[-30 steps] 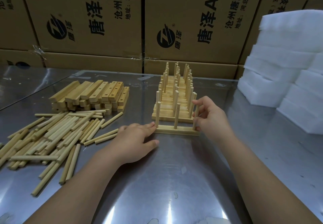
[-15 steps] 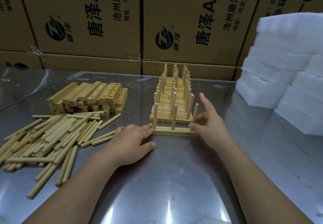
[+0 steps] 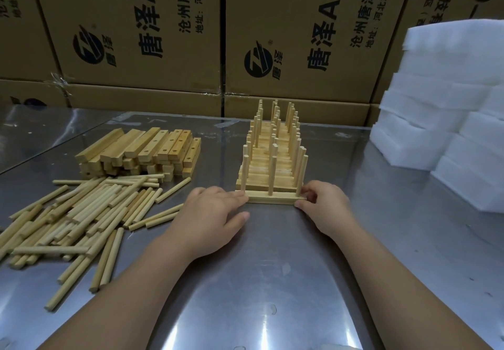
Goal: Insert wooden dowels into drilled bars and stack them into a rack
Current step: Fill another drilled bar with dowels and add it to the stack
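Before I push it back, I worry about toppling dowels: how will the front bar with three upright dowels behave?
The bar looks stiff and light, and probably slides easily on the shiny metal table. Its three tall dowels stand on a narrow base, so a push high up may tip it.

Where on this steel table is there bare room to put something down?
The steel table is bare nearest the camera, in front of the front bar touched by the left hand and right hand; also between the rack and the foam blocks. The left side is crowded with loose dowels and drilled bars.
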